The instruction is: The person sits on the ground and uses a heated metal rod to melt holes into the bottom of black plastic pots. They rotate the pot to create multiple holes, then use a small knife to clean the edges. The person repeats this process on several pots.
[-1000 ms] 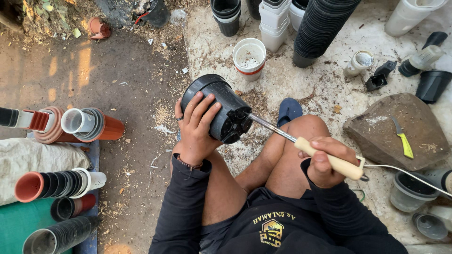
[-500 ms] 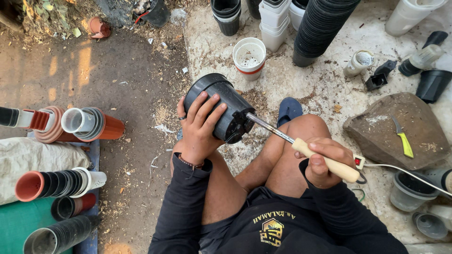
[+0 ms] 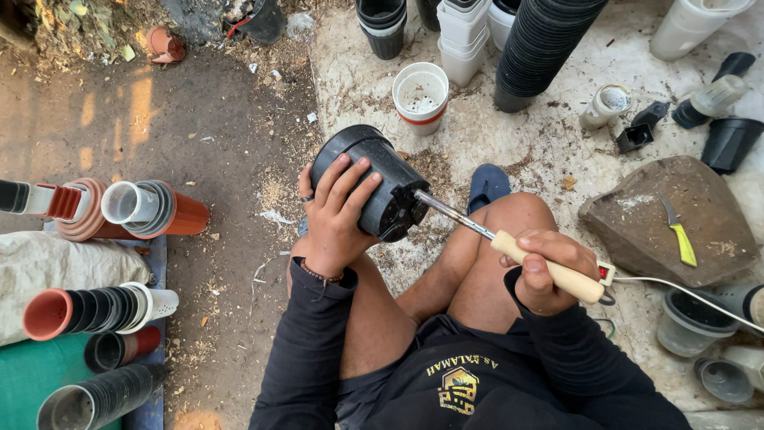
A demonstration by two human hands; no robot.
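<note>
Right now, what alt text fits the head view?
Seated person's left hand holds a black plastic pot on its side while the right hand presses a wooden-handled soldering iron to its base; stacked pots surround them.

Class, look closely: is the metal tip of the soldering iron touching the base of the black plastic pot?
Touching. The head view shows the soldering iron tip meeting the black plastic pot base without a gap.

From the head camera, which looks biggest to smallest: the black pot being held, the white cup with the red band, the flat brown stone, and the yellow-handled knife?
1. Flat brown stone
2. Black pot, though it is held nearer the camera, so this is unsure
3. White cup
4. Yellow-handled knife, lying on the stone
</note>
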